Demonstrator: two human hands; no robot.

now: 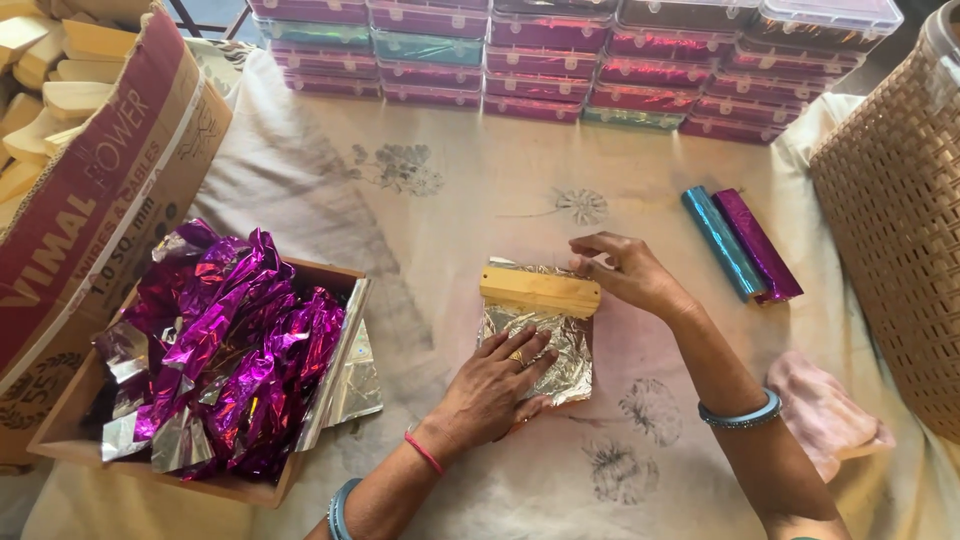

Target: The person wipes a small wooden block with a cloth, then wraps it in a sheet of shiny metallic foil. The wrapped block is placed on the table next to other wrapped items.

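Note:
A light wooden block (539, 290) lies across a sheet of silver foil (560, 345) on the cloth-covered table. My left hand (492, 385) presses flat on the near part of the foil, fingers spread. My right hand (628, 272) pinches the foil's far right corner beside the block's end.
A wooden tray (320, 275) at the left holds crumpled purple foil scraps (220, 340). A cardboard box (90, 190) of wooden blocks stands at far left. Two foil rolls, blue (722, 243) and purple (757, 245), lie at right by a wicker basket (895, 200). Stacked clear boxes (560, 60) line the back. A pink cloth (822, 410) lies near right.

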